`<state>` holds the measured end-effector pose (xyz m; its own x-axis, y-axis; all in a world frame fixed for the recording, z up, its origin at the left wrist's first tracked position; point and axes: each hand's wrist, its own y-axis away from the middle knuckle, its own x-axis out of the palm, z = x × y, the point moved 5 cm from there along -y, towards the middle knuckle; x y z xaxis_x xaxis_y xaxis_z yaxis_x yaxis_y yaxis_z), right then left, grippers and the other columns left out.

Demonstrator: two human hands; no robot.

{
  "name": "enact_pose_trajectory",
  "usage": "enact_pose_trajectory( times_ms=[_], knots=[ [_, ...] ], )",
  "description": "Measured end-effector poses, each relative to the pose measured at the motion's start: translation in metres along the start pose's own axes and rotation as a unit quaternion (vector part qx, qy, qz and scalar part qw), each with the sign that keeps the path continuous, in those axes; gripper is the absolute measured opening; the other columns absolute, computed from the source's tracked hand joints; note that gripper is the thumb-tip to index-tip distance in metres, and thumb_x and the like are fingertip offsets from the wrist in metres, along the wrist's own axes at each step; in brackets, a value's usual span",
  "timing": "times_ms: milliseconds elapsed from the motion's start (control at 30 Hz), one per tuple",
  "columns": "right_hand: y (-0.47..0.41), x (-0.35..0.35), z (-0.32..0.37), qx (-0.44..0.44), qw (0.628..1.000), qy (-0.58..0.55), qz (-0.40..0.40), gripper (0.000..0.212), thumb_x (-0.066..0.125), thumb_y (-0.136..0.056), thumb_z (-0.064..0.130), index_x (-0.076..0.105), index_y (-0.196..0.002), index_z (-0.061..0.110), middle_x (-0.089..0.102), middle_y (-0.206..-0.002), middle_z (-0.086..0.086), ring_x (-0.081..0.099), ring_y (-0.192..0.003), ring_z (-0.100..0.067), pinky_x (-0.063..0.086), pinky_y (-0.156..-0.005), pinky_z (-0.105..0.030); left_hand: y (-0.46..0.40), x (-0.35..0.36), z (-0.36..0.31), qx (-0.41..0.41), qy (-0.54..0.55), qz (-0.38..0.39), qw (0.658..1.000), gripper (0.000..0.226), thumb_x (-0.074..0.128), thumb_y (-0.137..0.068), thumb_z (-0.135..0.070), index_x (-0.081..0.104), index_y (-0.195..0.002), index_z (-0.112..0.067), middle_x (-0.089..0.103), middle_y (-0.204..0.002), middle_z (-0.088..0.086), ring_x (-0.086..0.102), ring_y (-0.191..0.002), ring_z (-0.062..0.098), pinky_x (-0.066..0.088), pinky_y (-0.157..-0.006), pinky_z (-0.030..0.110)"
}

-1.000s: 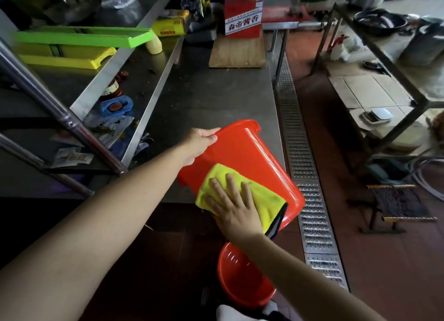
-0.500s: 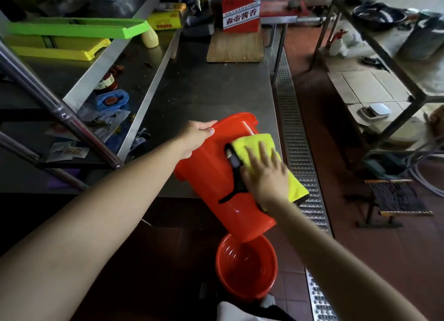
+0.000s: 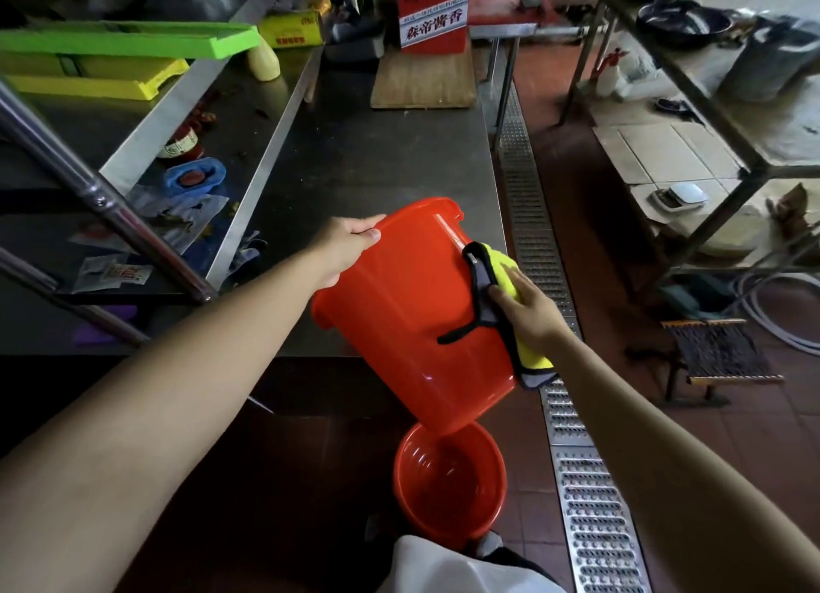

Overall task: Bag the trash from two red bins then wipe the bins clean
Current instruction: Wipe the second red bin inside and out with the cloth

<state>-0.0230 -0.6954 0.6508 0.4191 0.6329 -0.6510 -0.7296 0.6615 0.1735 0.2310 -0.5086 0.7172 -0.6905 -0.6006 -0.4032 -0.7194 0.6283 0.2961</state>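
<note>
left hand [image 3: 350, 242] curls over the rim of the tilted red bin [image 3: 412, 317], right hand [image 3: 528, 308] pinches a yellow cloth [image 3: 503, 266] against its side, above the second bin [image 3: 448, 481]. red box [image 3: 432, 13] reads 森帝酱香

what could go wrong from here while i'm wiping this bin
The held red bin hangs tilted in the air, gripped only at its rim by the left hand; a hard push from the right hand could twist it loose, likely onto the second red bin on the floor below.

The yellow cloth has a black loop and edge dangling free, so it might snag or slip from the fingers.
</note>
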Motion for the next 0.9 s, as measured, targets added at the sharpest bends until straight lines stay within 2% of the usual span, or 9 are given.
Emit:
enact_pose_trajectory(
  times_ms=[67, 167, 267, 333, 433, 533, 600, 733, 900],
  knots=[
    [0.015, 0.014, 0.01, -0.017, 0.994, 0.1, -0.042, 0.061, 0.046, -0.096, 0.061, 0.032, -0.153, 0.043, 0.024, -0.165, 0.007, 0.027, -0.149, -0.024, 0.029, -0.115, -0.049, 0.0, 0.001, 0.001, -0.002, -0.001, -0.001, 1.0, 0.036, 0.058, -0.098, -0.028, 0.057, -0.133, -0.034, 0.053, -0.143, -0.007, 0.045, -0.135, 0.018, 0.036, -0.112, 0.049],
    [0.072, 0.066, 0.037, -0.159, 0.937, 0.282, -0.132, 0.064, 0.043, -0.093, 0.06, 0.029, -0.154, 0.044, 0.018, -0.167, 0.002, 0.016, -0.152, -0.035, 0.026, -0.113, -0.055, -0.003, 0.002, 0.001, 0.0, 0.016, -0.003, 1.0, 0.035, 0.059, -0.097, -0.024, 0.06, -0.131, -0.03, 0.056, -0.139, -0.005, 0.05, -0.13, 0.015, 0.039, -0.111, 0.044],
    [0.117, 0.12, 0.044, -0.325, 0.864, 0.373, -0.092, 0.065, 0.058, -0.094, 0.05, 0.033, -0.154, 0.041, 0.007, -0.169, 0.0, 0.003, -0.154, -0.038, 0.017, -0.118, -0.062, -0.005, 0.004, -0.001, 0.008, 0.019, -0.003, 1.0, 0.033, 0.059, -0.097, -0.022, 0.06, -0.13, -0.03, 0.06, -0.135, -0.005, 0.054, -0.125, 0.013, 0.042, -0.108, 0.039],
    [0.119, 0.121, 0.04, -0.375, 0.842, 0.38, -0.076, 0.065, 0.059, -0.095, 0.052, 0.034, -0.154, 0.04, 0.007, -0.169, 0.001, 0.002, -0.154, -0.035, 0.017, -0.118, -0.061, -0.004, 0.003, -0.001, 0.014, 0.016, -0.002, 1.0, 0.033, 0.059, -0.097, -0.023, 0.06, -0.129, -0.031, 0.059, -0.135, -0.005, 0.054, -0.125, 0.012, 0.042, -0.108, 0.038],
    [0.094, 0.085, 0.032, -0.359, 0.873, 0.322, -0.075, 0.064, 0.048, -0.094, 0.062, 0.029, -0.154, 0.047, 0.01, -0.168, 0.007, 0.008, -0.155, -0.03, 0.021, -0.117, -0.053, -0.003, 0.002, 0.003, 0.014, 0.019, 0.001, 1.0, 0.034, 0.059, -0.097, -0.023, 0.06, -0.13, -0.032, 0.058, -0.138, -0.003, 0.052, -0.127, 0.013, 0.04, -0.111, 0.041],
    [0.05, 0.025, 0.002, -0.17, 0.965, 0.186, -0.075, 0.071, 0.042, -0.086, 0.074, 0.033, -0.151, 0.049, 0.021, -0.166, 0.008, 0.022, -0.151, -0.026, 0.031, -0.114, -0.053, 0.0, 0.002, 0.002, 0.009, -0.003, 0.001, 1.0, 0.035, 0.057, -0.098, -0.03, 0.056, -0.132, -0.037, 0.054, -0.141, -0.005, 0.048, -0.132, 0.017, 0.038, -0.111, 0.047],
    [0.033, 0.004, -0.018, -0.057, 0.995, 0.059, -0.051, 0.076, 0.042, -0.083, 0.081, 0.036, -0.15, 0.046, 0.026, -0.164, 0.007, 0.026, -0.15, -0.022, 0.029, -0.116, -0.056, 0.001, 0.001, 0.001, 0.004, -0.008, -0.002, 1.0, 0.035, 0.057, -0.098, -0.03, 0.056, -0.132, -0.037, 0.053, -0.142, -0.006, 0.046, -0.134, 0.019, 0.037, -0.111, 0.048],
    [0.055, 0.019, -0.024, -0.083, 0.986, 0.117, -0.086, 0.07, 0.035, -0.088, 0.08, 0.027, -0.151, 0.051, 0.02, -0.166, 0.011, 0.02, -0.152, -0.024, 0.027, -0.117, -0.055, -0.001, 0.003, -0.003, -0.007, -0.012, 0.012, 1.0, 0.035, 0.056, -0.098, -0.028, 0.056, -0.133, -0.035, 0.053, -0.142, -0.007, 0.046, -0.134, 0.018, 0.035, -0.112, 0.047],
    [0.134, 0.072, -0.024, -0.262, 0.907, 0.275, -0.181, 0.061, 0.05, -0.098, 0.058, 0.03, -0.154, 0.044, 0.017, -0.167, 0.001, 0.012, -0.153, -0.038, 0.024, -0.114, -0.061, -0.003, 0.01, -0.01, -0.017, -0.001, 0.025, 1.0, 0.035, 0.057, -0.099, -0.026, 0.057, -0.133, -0.031, 0.056, -0.139, -0.005, 0.048, -0.132, 0.019, 0.037, -0.111, 0.049]
  ],
)
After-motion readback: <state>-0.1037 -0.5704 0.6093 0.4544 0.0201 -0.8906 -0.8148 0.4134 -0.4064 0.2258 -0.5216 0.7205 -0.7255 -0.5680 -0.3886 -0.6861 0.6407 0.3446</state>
